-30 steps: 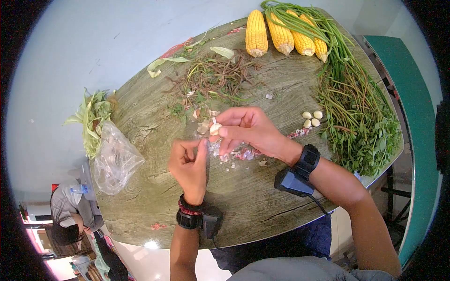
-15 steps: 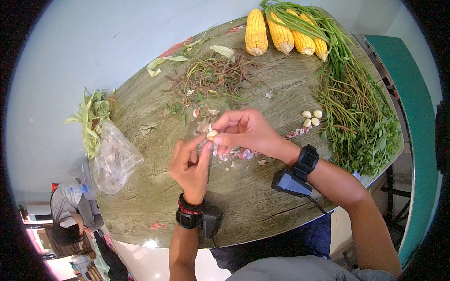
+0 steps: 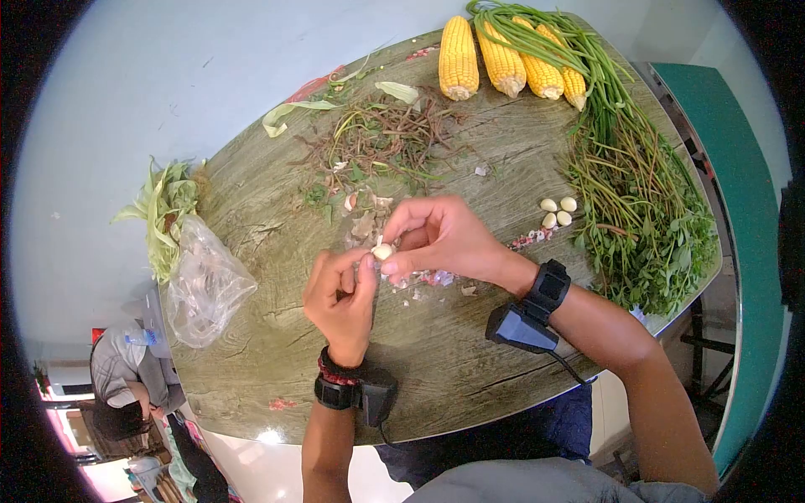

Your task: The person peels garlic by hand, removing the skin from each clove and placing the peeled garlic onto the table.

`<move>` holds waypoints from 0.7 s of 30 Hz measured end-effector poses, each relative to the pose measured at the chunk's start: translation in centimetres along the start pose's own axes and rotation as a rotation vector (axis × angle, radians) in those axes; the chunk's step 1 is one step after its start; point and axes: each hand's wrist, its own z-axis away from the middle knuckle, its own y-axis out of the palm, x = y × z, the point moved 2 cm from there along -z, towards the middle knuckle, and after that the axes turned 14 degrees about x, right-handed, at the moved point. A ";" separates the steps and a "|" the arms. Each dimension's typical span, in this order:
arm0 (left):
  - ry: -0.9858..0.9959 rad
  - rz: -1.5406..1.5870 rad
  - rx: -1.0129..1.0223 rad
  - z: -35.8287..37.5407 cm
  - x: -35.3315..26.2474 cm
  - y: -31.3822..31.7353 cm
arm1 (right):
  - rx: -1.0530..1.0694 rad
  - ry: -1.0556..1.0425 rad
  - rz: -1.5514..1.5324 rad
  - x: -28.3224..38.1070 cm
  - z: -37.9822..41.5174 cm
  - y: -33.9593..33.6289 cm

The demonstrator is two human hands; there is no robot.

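Head view: wood-grain table (image 3: 470,369), pale wall; both hands pinching garlic clove (image 3: 382,251).

Yellow husked corn cobs (image 3: 503,63): four
Peeled pale garlic cloves lying together (image 3: 558,212): three
Pale garlic clove between the fingers (image 3: 383,251): one
Clear crumpled plastic bag (image 3: 204,285): one
Hands: left hand (image 3: 340,298), right hand (image 3: 444,239), two

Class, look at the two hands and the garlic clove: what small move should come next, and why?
Probably pull the last skin off. The right hand pinches the clove, the left hand touches it, and three peeled cloves lie beside the greens.
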 end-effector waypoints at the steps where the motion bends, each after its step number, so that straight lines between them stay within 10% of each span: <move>1: -0.004 -0.004 -0.005 0.0 0.0 0.0 | 0.000 -0.014 -0.008 -0.1 -0.1 0.0; 21: 0.038 0.004 0.067 0.1 -0.7 -0.1 | -0.088 -0.129 0.167 -0.1 0.0 -0.1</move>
